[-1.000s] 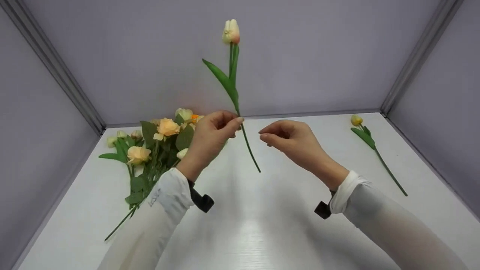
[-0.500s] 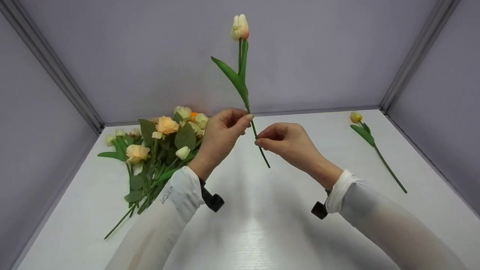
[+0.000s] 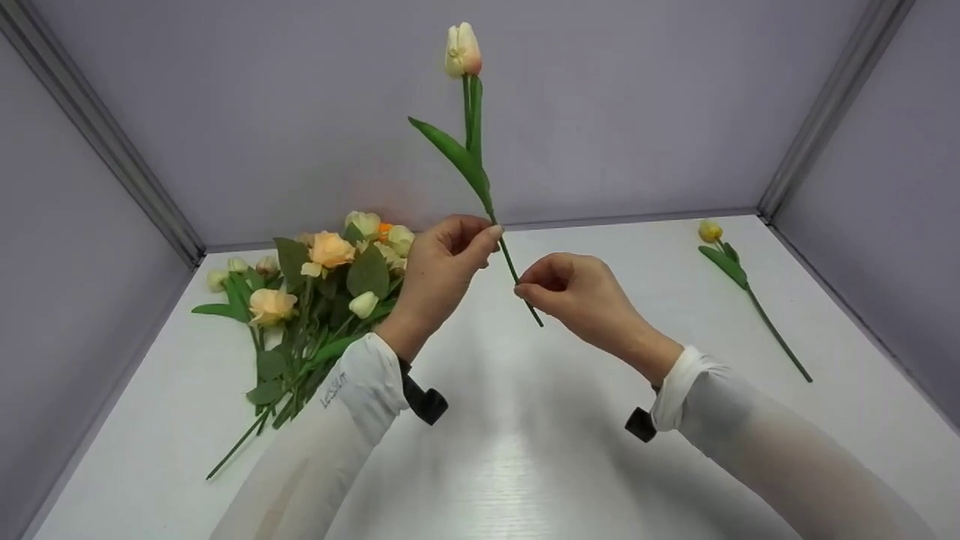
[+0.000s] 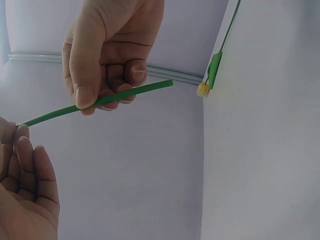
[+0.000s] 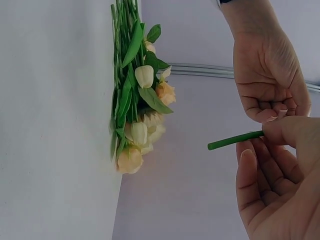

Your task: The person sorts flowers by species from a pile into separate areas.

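Note:
A white tulip [image 3: 463, 51] with a pink blush and green leaves is held up over the table, its flower at the top and its stem slanting down to the right. My left hand [image 3: 448, 259] pinches the stem just under the leaves, between thumb and fingers. Lower on the same stem, my right hand [image 3: 589, 300] pinches it close to the cut end. In the left wrist view the green stem [image 4: 155, 86] runs across both hands, its tip free past the right thumb. The right wrist view shows that stem end [image 5: 225, 143] jutting from the right fingertips.
A pile of flowers, with peach roses [image 3: 331, 250], white tulips [image 3: 364, 304] and leafy stems, lies on the white table [image 3: 480, 465] at the left. One yellow tulip [image 3: 710, 230] lies alone at the right. Grey panels [image 3: 600, 112] enclose the back and sides.
My right hand came left to the stem and took hold of its lower part. My left hand, holding the tulip, shifted slightly right. The tulip's head swung right, then back left.

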Available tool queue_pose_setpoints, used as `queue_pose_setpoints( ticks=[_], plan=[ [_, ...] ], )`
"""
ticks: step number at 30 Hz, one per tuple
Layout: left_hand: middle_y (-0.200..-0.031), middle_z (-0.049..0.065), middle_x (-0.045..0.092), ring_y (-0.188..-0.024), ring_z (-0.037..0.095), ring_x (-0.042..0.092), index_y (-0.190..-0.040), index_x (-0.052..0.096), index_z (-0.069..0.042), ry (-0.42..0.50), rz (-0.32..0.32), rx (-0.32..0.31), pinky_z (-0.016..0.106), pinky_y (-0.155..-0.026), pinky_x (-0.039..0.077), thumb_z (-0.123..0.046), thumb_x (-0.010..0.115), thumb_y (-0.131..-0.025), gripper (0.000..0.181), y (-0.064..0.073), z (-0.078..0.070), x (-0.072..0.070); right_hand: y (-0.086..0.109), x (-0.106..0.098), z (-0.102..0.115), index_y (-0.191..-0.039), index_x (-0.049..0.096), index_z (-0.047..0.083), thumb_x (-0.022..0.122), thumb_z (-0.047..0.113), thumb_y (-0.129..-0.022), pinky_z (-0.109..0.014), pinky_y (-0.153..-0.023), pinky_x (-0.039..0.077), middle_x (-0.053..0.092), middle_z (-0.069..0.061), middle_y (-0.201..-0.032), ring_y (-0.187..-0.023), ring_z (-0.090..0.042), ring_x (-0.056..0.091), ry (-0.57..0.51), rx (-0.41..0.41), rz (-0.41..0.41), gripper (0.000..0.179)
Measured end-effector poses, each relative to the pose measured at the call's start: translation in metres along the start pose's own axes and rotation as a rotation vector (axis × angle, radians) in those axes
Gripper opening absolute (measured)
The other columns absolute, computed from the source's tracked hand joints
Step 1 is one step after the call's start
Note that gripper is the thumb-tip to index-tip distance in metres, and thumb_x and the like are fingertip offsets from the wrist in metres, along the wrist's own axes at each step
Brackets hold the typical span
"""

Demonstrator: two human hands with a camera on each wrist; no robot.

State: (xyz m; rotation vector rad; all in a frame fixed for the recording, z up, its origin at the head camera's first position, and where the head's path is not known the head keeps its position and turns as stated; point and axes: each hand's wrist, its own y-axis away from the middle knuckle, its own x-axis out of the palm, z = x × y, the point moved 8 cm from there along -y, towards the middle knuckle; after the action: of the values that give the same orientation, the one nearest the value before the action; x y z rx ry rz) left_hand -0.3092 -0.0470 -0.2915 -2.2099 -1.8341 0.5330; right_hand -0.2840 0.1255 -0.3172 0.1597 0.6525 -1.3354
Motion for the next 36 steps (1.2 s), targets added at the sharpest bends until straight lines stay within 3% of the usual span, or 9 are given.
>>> queue_pose_setpoints(
  ticks=[4, 6, 9, 13, 16, 20, 24, 30, 36],
  plan=[
    [-0.101, 0.005, 0.069, -0.092, 0.021, 0.065, -0.112, 0.073, -0.011, -0.033, 0.066, -0.033, 0.036, -0.083, 0.056, -0.033, 0.067, -0.101, 0.026, 0.002, 0.003, 0.008, 0.007, -0.012, -0.006, -0.097, 0.076, 0.019, 0.075, 0.024, -0.096, -0.033, -0.064, 0.051, 0.071, 0.003, -0.086, -0.073, -0.017, 0.06, 0.084, -0.03, -0.014, 0.005],
    [-0.107, 0.002, 0.068, -0.095, 0.019, 0.064, -0.12, 0.071, -0.012, -0.111, 0.12, -0.043, 0.036, -0.085, 0.055, -0.036, 0.065, -0.102, 0.03, 0.004, 0.006, 0.012, 0.011, -0.024, -0.016, -0.098, 0.076, 0.018, 0.075, 0.023, -0.096, -0.034, -0.066, 0.053, 0.072, 0.003, -0.088, -0.075, -0.017, 0.062, 0.138, -0.007, -0.022, 0.006],
    [-0.12, -0.001, 0.064, -0.104, 0.017, 0.062, -0.134, 0.064, -0.014, -0.37, 0.213, 0.021, 0.036, -0.09, 0.054, -0.038, 0.062, -0.104, 0.039, 0.011, 0.011, 0.013, 0.02, -0.051, -0.042, -0.101, 0.076, 0.016, 0.073, 0.025, -0.097, -0.036, -0.068, 0.054, 0.072, 0.001, -0.091, -0.079, -0.017, 0.063, 0.226, 0.068, -0.04, 0.01],
    [-0.138, 0.004, 0.056, -0.125, 0.022, 0.055, -0.152, 0.049, -0.014, -0.813, 0.304, 0.21, 0.044, -0.105, 0.046, -0.041, 0.061, -0.103, 0.057, 0.028, 0.019, 0.006, 0.037, -0.096, -0.092, -0.107, 0.075, 0.013, 0.069, 0.032, -0.099, -0.039, -0.072, 0.053, 0.072, -0.003, -0.098, -0.086, -0.021, 0.064, 0.348, 0.223, -0.047, 0.022],
    [-0.148, 0.008, 0.05, -0.137, 0.028, 0.047, -0.157, 0.042, -0.015, -0.978, 0.348, 0.295, 0.051, -0.111, 0.039, -0.043, 0.063, -0.102, 0.065, 0.045, 0.026, -0.003, 0.055, -0.128, -0.132, -0.11, 0.075, 0.009, 0.067, 0.035, -0.1, -0.039, -0.072, 0.052, 0.072, -0.006, -0.099, -0.088, -0.024, 0.064, 0.422, 0.333, -0.017, 0.029],
    [-0.151, 0.008, 0.049, -0.14, 0.031, 0.044, -0.155, 0.044, -0.015, -1.011, 0.386, 0.332, 0.053, -0.114, 0.036, -0.041, 0.066, -0.1, 0.065, 0.066, 0.031, -0.017, 0.081, -0.161, -0.177, -0.111, 0.074, 0.004, 0.065, 0.033, -0.1, -0.039, -0.069, 0.052, 0.072, -0.01, -0.099, -0.087, -0.026, 0.065, 0.47, 0.443, 0.04, 0.033],
    [-0.15, 0.009, 0.051, -0.138, 0.031, 0.046, -0.152, 0.049, -0.015, -1.002, 0.396, 0.359, 0.052, -0.114, 0.036, -0.039, 0.07, -0.098, 0.063, 0.079, 0.034, -0.025, 0.1, -0.18, -0.205, -0.113, 0.073, 0.0, 0.064, 0.029, -0.1, -0.039, -0.068, 0.053, 0.072, -0.01, -0.1, -0.084, -0.025, 0.066, 0.508, 0.499, 0.064, 0.034],
    [-0.15, 0.008, 0.051, -0.139, 0.031, 0.046, -0.151, 0.051, -0.016, -1.02, 0.391, 0.326, 0.053, -0.113, 0.037, -0.037, 0.071, -0.098, 0.061, 0.09, 0.038, -0.04, 0.105, -0.185, -0.225, -0.109, 0.072, -0.005, 0.065, 0.023, -0.096, -0.039, -0.061, 0.053, 0.072, -0.013, -0.094, -0.073, -0.022, 0.063, 0.554, 0.532, 0.085, 0.032],
    [-0.147, 0.006, 0.055, -0.136, 0.029, 0.05, -0.15, 0.053, -0.016, -1.043, 0.352, 0.281, 0.054, -0.11, 0.04, -0.035, 0.07, -0.099, 0.057, 0.087, 0.041, -0.058, 0.105, -0.19, -0.233, -0.104, 0.072, -0.007, 0.066, 0.019, -0.094, -0.044, -0.065, 0.054, 0.071, -0.019, -0.096, -0.075, -0.026, 0.065, 0.615, 0.528, 0.085, 0.029]
  ],
)
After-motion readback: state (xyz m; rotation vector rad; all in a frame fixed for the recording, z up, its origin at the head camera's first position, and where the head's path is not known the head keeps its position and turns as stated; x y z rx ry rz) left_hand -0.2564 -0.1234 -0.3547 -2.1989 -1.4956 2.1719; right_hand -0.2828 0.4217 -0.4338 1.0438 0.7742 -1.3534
